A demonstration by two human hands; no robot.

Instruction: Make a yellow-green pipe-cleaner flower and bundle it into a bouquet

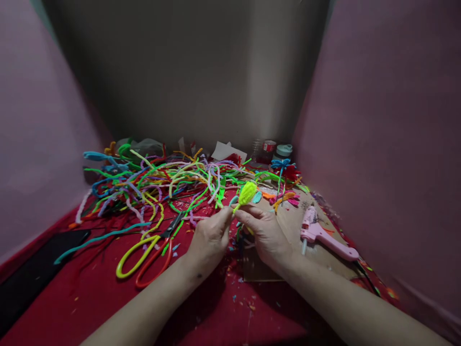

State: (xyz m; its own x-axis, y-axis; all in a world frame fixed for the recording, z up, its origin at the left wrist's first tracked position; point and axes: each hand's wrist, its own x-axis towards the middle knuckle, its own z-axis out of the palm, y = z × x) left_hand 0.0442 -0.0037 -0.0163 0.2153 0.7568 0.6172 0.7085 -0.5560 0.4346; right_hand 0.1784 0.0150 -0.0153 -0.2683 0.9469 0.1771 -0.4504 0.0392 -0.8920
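A bright yellow bud shaped from pipe cleaners (247, 193) stands tilted above my fingertips, its thin end pinched between both hands. My left hand (213, 234) closes thumb and finger on that lower end. From the other side, my right hand (264, 230) presses its fingers against the same end. To the left of my hands lie scissors (166, 234) with one yellow and one red handle, on the red cloth (201, 302). Right of my right hand, a pink glue gun (320, 235) with a glue stick in its back rests on cardboard (333, 266).
A tangled heap of coloured pipe cleaners (173, 178) spreads across the back left. A blue pipe-cleaner flower (283, 164) stands at the back right, near a jar with a light teal lid (284, 150). A dark flat object (39, 271) lies left. Pink walls (389, 144) flank both sides.
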